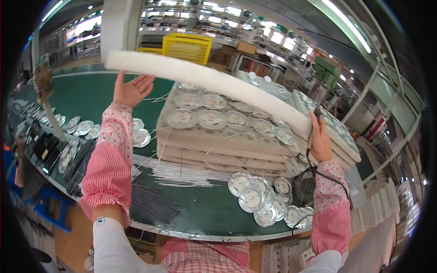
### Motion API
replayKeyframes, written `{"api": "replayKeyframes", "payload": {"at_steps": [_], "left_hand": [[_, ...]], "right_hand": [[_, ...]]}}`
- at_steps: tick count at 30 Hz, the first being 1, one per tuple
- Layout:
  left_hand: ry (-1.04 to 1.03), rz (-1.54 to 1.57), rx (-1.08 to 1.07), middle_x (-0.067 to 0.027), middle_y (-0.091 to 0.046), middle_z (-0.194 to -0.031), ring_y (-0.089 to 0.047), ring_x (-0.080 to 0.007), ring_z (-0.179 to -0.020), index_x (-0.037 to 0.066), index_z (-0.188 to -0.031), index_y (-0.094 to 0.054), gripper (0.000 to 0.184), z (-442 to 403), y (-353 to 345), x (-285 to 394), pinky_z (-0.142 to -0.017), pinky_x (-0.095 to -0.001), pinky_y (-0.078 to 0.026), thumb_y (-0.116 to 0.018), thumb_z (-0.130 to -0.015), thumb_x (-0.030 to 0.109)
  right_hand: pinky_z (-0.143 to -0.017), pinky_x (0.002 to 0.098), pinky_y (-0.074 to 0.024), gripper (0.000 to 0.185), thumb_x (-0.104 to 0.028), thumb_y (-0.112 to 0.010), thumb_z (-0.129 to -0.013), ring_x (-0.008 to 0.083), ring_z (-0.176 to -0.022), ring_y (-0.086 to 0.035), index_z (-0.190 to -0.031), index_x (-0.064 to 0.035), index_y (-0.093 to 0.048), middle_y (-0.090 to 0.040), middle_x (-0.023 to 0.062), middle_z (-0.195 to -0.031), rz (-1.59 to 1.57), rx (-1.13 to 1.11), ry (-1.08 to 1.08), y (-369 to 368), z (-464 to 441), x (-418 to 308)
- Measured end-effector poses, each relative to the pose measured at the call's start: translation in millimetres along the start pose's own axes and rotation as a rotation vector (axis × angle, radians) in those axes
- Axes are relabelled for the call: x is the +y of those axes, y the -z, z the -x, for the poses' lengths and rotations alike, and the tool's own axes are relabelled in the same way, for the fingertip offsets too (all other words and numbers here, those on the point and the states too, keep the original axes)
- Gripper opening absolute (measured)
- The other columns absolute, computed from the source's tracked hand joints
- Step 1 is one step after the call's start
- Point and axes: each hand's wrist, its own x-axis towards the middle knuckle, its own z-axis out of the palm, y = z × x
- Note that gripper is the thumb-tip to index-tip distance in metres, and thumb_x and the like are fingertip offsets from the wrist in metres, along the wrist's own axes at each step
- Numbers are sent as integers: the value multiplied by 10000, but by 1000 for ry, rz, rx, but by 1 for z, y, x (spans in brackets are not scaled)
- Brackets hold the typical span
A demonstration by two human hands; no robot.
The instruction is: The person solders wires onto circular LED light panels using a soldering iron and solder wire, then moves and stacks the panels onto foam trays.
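A long white foam slab (209,79) is raised across the view, seen along its edge. My left hand (132,90) is under its left end, palm up and fingers spread, with the thumb against the lower edge. At the right end, my right hand (321,139) is closed around a corded soldering iron (317,113) and rests against the slab; how its fingers meet the foam is partly hidden. Below lies a stack of foam trays (218,145), the top one set with rows of round silver discs (211,118) with thin wires sticking out.
Loose silver discs (251,199) lie at the green bench's (200,204) front right. White wires (182,174) and dark wires (152,202) are bundled at the front. Another disc-filled tray (327,120) stands right. A yellow crate (186,48) is behind; a blue stool (52,209) is left.
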Motion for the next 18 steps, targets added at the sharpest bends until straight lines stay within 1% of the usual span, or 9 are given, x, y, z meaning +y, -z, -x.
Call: {"api": "replayKeyframes", "payload": {"at_steps": [2, 4, 6, 8, 9, 12, 15, 16, 18], "left_hand": [[-154, -287, -349, -167, -591, -1360, -568, -246, -1269, -5, -1375, -501, 673, -35, 43, 2, -1052, -518, -458, -571, -959, 520], [-182, -451, -403, -181, -627, -1291, -603, -250, -1218, -30, -1341, -521, 641, -32, 55, 9, -1014, -476, -500, -628, -937, 456], [-80, -464, -179, -169, -675, -1201, -650, -265, -1140, -21, -1304, -557, 575, -6, 13, -12, -969, -439, -536, -694, -901, 366], [-121, -498, -102, -166, -684, -1173, -681, -258, -1051, -29, -1274, -588, 522, -5, 6, -23, -915, -409, -559, -715, -882, 292], [-137, -515, -67, -164, -689, -1159, -696, -255, -1006, -32, -1258, -603, 497, -5, 3, -29, -887, -394, -571, -726, -872, 255], [-170, -784, -8, -158, -704, -1114, -697, -247, -982, -64, -1209, -642, 481, -13, 6, -55, -834, -378, -567, -726, -864, 260], [-162, -1159, 98, -163, -721, -1096, -686, -225, -1006, -77, -1174, -687, 474, -31, 38, -68, -891, -317, -518, -731, -867, 282], [-226, -1230, 55, -155, -724, -1098, -684, -220, -1011, -68, -1179, -689, 483, -31, 47, -67, -906, -315, -512, -726, -870, 301], [-350, -1371, -28, -140, -730, -1102, -680, -210, -1021, -52, -1189, -692, 502, -31, 65, -61, -937, -312, -500, -718, -878, 340]], "right_hand": [[-736, 450, -539, 751, 99, -507, -865, 438, -937, -636, -1539, -195, -354, -508, 276, -1332, 71, 47, 29, -31, 11, 29], [-767, 439, -538, 722, 88, -516, -879, 425, -959, -634, -1530, -191, -375, -524, 264, -1321, 102, 50, 99, -51, 22, 44], [-799, 429, -535, 697, 76, -519, -894, 416, -985, -630, -1525, -188, -386, -536, 255, -1313, 88, 30, 79, -64, 28, 53], [-830, 421, -531, 677, 63, -518, -909, 411, -1015, -625, -1524, -187, -389, -544, 249, -1309, 35, -13, -34, -73, 32, 59], [-830, 424, -531, 678, 65, -513, -909, 412, -1022, -625, -1526, -187, -385, -541, 250, -1315, 54, -11, -27, -76, 34, 58], [-834, 434, -533, 696, 70, -497, -902, 419, -1055, -625, -1534, -189, -366, -526, 253, -1335, 107, -49, -35, -85, 45, 61], [-856, 439, -532, 726, 81, -502, -879, 422, -1082, -614, -1537, -191, -358, -522, 255, -1341, 132, -100, 19, -91, 67, 54], [-921, 444, -512, 734, 88, -499, -868, 433, -1139, -588, -1537, -178, -356, -510, 261, -1363, 84, -230, -41, -89, 72, 48], [-949, 451, -497, 726, 88, -495, -869, 442, -1166, -570, -1537, -159, -357, -495, 270, -1381, 81, -190, -35, -96, 81, 55]]}}
